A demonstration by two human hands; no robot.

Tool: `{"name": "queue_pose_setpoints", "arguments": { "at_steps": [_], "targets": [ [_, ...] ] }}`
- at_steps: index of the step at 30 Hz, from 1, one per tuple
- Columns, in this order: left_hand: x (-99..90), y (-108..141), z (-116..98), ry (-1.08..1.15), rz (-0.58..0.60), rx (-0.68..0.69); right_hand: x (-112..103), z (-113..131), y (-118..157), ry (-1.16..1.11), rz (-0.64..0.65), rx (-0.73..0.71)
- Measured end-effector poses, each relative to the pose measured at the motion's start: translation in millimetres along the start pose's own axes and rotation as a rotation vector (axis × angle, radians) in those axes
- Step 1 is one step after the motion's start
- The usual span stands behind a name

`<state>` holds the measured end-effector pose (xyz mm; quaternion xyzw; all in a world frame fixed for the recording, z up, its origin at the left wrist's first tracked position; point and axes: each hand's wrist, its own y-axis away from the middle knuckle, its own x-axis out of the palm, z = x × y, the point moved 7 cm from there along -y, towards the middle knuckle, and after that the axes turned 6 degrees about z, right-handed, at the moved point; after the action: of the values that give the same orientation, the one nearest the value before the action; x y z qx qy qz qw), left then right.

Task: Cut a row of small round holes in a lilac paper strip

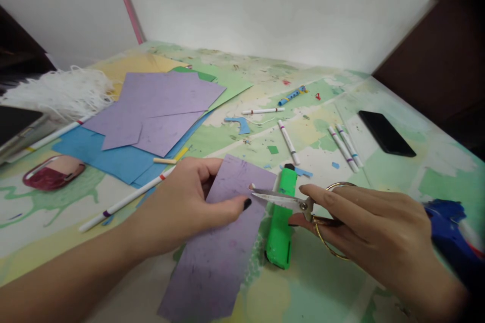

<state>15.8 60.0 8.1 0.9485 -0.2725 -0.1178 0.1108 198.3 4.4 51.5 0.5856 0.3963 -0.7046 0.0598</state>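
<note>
A long purple paper strip (pixel 212 267) is held by my left hand (pixel 189 202), thumb on top and fingers behind it. My right hand (pixel 371 227) grips gold-handled scissors (pixel 280 201), its fingers around the handle loops. The blades point left, slightly apart, and their tips lie at the strip's right side, near a small notch or hole in the paper. Under the blades, a green highlighter (pixel 279 237) rests on the patterned table cover, just right of the strip.
Purple sheets (pixel 159 101) and blue sheets (pixel 94 154) are piled at the left, near white yarn (pixel 60 91) and a red case (pixel 53 171). White markers (pixel 288 141), blue scraps (pixel 242 123) and a rolled blue tube (pixel 291 96) lie beyond the hands. A phone (pixel 386 132) is at the right.
</note>
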Motion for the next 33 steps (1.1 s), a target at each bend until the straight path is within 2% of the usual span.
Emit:
{"name": "queue_pose_setpoints", "arguments": {
  "at_steps": [7,15,33],
  "targets": [
    [1.1,-0.3,4.1,0.104,0.007,-0.040,1.2,-1.1,1.2,0.001,0.011,0.008],
    [-1.3,0.0,8.4,0.043,-0.014,-0.070,2.7,-1.5,1.5,-0.018,0.016,0.009],
    [1.4,-3.1,14.1,0.135,0.024,-0.095,1.6,-1.3,4.7,-0.003,0.021,0.014]
  ]
}}
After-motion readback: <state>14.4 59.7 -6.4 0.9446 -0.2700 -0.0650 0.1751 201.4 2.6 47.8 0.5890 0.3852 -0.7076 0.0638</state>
